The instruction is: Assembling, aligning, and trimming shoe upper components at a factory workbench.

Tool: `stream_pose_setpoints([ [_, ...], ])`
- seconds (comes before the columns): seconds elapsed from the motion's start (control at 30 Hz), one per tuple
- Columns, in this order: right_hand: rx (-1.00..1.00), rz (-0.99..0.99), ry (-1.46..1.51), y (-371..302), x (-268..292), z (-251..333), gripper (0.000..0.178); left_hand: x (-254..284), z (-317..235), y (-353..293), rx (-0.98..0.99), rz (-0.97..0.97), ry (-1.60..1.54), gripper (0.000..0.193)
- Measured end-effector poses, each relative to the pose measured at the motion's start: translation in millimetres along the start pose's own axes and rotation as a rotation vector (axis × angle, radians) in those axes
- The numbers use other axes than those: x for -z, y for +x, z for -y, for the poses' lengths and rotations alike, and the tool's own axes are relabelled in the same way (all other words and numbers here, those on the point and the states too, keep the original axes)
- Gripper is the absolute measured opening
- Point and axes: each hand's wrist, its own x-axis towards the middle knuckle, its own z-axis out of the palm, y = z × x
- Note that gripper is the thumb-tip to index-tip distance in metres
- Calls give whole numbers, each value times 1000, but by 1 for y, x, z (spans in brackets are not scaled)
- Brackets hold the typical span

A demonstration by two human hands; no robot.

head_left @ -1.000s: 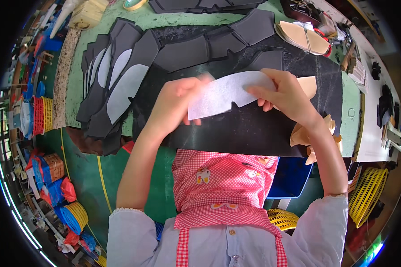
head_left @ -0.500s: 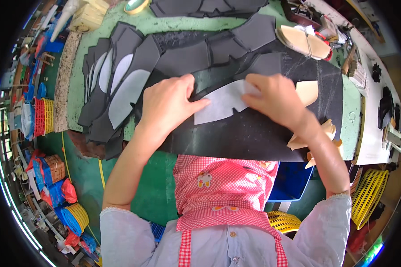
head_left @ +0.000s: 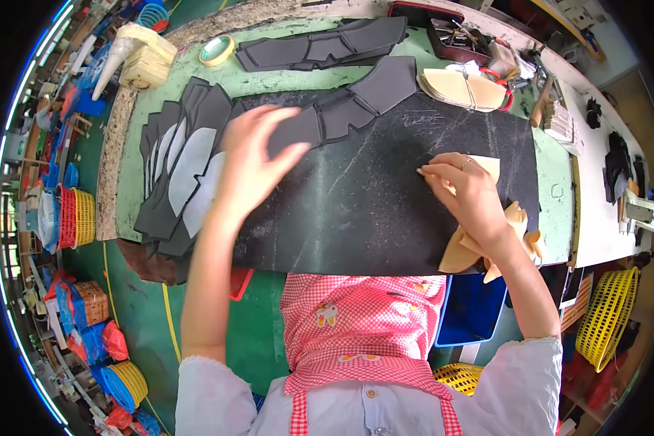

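My left hand (head_left: 251, 160) is over the left part of the black work mat (head_left: 370, 211), thumb and fingers apart and nothing between them. Just beside it, a fan of overlapping dark grey foam pieces (head_left: 168, 221) bears white curved patches (head_left: 189, 171). A row of dark grey foam pieces (head_left: 338, 118) reaches right from behind my left fingers. My right hand (head_left: 466, 192) is over the mat's right side, fingers curled in and tips together; whatever they hold, if anything, I cannot make out. Behind it shows a flat beige piece (head_left: 490, 167), and curled beige scraps (head_left: 458, 251) lie under my wrist.
More dark foam pieces (head_left: 323, 45) lie at the back beside a tape roll (head_left: 217, 51). A tied beige bundle (head_left: 463, 89) lies at the back right near a tool box (head_left: 454, 40). A blue bin (head_left: 471, 309) stands below the table's front edge.
Both hands have parted: the left moved left, the right moved right. The white patch they held on the mat has left the middle, and another patched piece now shows at the fan's right.
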Motion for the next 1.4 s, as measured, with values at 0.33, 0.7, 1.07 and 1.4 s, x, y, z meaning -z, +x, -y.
stream_pose_setpoints([
  [0.33,-577,-30,587,-23,12,-22,15,-35,-55,-46,-112,220,-35,49],
  [0.7,-393,-1096,1036,-23,119,-64,19,-118,-155,-43,-331,278,-124,72],
  [1.07,33,-243,198,-6,59,71,31,-50,-151,-22,258,360,-1583,37],
  [1.4,-307,-76,553,-15,45,82,14,-34,-155,-33,-138,179,-525,11],
])
